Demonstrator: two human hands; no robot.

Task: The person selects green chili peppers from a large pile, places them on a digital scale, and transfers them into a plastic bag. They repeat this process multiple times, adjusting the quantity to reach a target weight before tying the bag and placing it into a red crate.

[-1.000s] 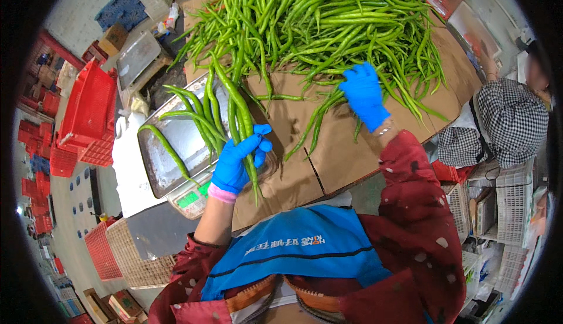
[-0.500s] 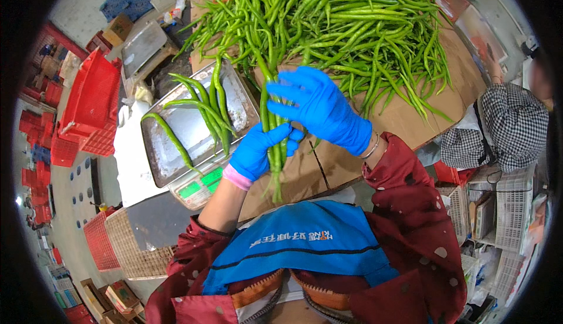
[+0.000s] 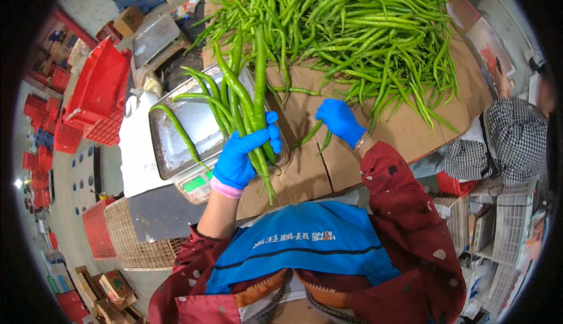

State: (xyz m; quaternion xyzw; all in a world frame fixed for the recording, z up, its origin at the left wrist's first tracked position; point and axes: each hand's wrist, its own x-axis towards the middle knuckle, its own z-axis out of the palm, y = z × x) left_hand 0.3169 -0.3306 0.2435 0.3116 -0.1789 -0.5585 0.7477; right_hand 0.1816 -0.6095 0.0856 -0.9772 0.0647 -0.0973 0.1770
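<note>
My left hand (image 3: 236,161), in a blue glove, is closed round a bunch of long green chili peppers (image 3: 245,101), tips fanned upward and ends pointing down toward me. Behind the bunch is a metal scale tray (image 3: 169,158) with several peppers, one curved pepper (image 3: 180,133) lying apart on its left. A green-lit display (image 3: 195,184) shows at the tray's near edge. Farther right, my gloved right hand (image 3: 340,122) is closed on the end of a single green chili pepper (image 3: 308,134). A large pile of green chili peppers (image 3: 375,42) lies beyond both hands.
Brown cardboard (image 3: 302,174) covers the table under the peppers. Red crates (image 3: 97,92) stand at the left, near a second scale (image 3: 155,41). A person in a checkered top (image 3: 516,139) is at the right, by white baskets (image 3: 509,218). A beige basket (image 3: 138,230) sits lower left.
My right hand has left the bunch, moved right and closed on a single pepper. The left hand, still holding its bunch, has shifted slightly left and the peppers now fan out above it.
</note>
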